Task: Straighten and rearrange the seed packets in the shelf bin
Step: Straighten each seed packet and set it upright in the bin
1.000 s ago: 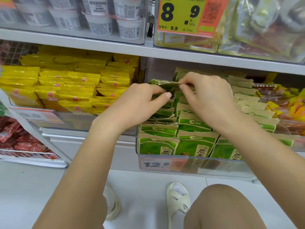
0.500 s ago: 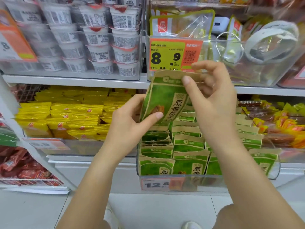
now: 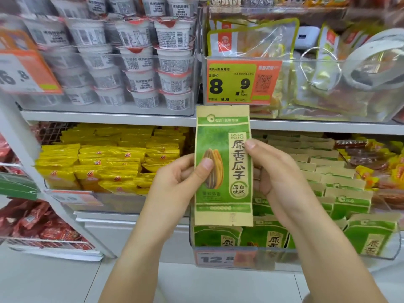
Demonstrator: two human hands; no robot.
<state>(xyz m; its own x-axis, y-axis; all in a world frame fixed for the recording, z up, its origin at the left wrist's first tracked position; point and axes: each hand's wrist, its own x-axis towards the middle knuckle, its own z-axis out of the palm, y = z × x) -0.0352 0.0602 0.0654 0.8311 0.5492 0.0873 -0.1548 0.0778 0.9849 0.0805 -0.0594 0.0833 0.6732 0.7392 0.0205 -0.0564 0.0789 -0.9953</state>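
Note:
A green and tan seed packet is held upright and flat, facing me, above the front of the clear shelf bin. My left hand pinches its left edge with the thumb on the front. My right hand grips its right edge, thumb on top. The bin holds several rows of matching green seed packets, standing on end; the front-left ones are partly hidden by the held packet.
Yellow snack packs fill the bin to the left. White cups stack on the upper shelf, beside an orange 8.9 price tag. Red and yellow packs lie at right. Red bags sit low left.
The packet was pulled out of the bin's back rows, lifted, and turned upright and flat toward me. Both hands moved up and nearer with it, and my view tilted upward.

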